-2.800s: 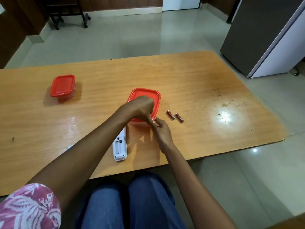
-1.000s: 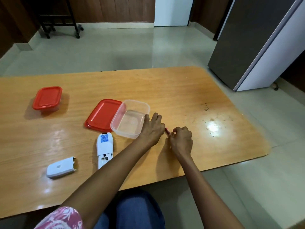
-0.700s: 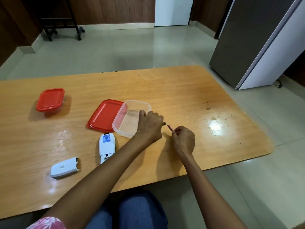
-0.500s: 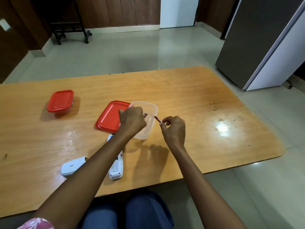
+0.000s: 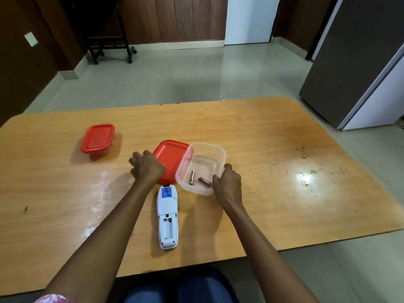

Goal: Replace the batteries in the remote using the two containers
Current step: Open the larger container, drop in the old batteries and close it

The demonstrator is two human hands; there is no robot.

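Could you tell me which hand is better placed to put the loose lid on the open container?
Left: the left hand is already at the lid's edge and holds nothing, while the right hand is at the container's opposite, near-right corner.

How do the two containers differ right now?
The far-left container is closed under a red top. The near container is open, with its loose lid lying flat beside it on the left. The near container holds two batteries; what is inside the far-left container cannot be seen. The right hand is at the near container's corner; nothing touches the far-left container. Both are clear rectangular tubs standing upright on the table.
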